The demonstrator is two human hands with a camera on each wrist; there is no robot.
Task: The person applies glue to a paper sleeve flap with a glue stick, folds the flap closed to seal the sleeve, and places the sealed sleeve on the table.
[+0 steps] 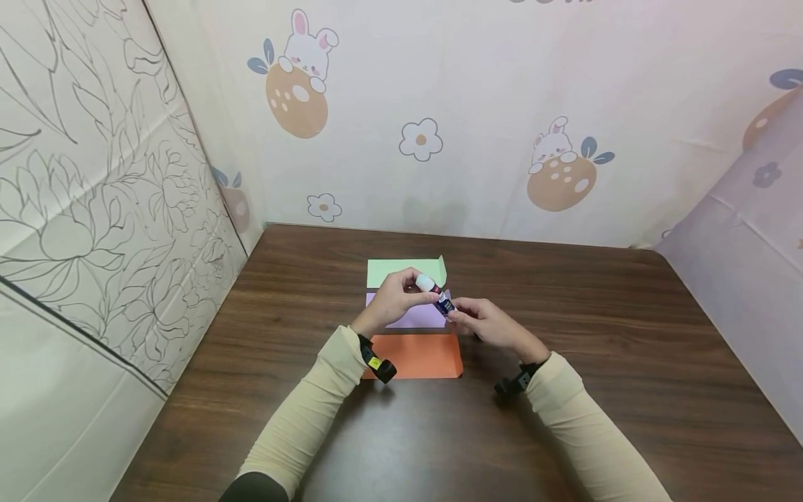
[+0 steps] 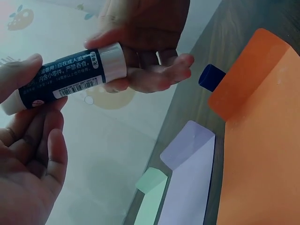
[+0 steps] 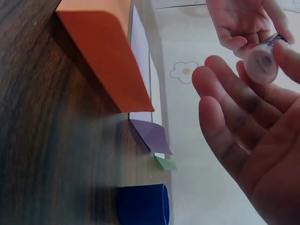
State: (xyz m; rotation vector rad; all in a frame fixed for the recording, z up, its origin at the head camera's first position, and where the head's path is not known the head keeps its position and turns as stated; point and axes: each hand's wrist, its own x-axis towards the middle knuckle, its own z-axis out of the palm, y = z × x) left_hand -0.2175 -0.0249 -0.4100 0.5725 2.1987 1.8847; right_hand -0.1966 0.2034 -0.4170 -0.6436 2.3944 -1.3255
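A glue stick point(image 1: 444, 302) with a dark printed label and a barcode is held slantwise between both hands, over the purple paper. My left hand point(image 1: 392, 301) pinches the white end between thumb and fingers. At the other end, the thumb and fingers of my right hand point(image 1: 492, 323) grip the base, the remaining fingers loosely spread in the right wrist view. Its blue cap point(image 3: 143, 205) lies on the table near the orange paper's side flap. Below the hands are folded sheets: green point(image 1: 401, 270), purple point(image 1: 417, 319) and orange point(image 1: 414, 355), with side flaps raised.
The dark wood table point(image 1: 627, 362) meets a patterned curtain point(image 1: 470, 188) at the back. A line-drawn panel point(image 1: 94, 209) stands along the left side, and pale cloth point(image 1: 753, 230) hangs at the right. Dark wrist bands with cameras are on both wrists.
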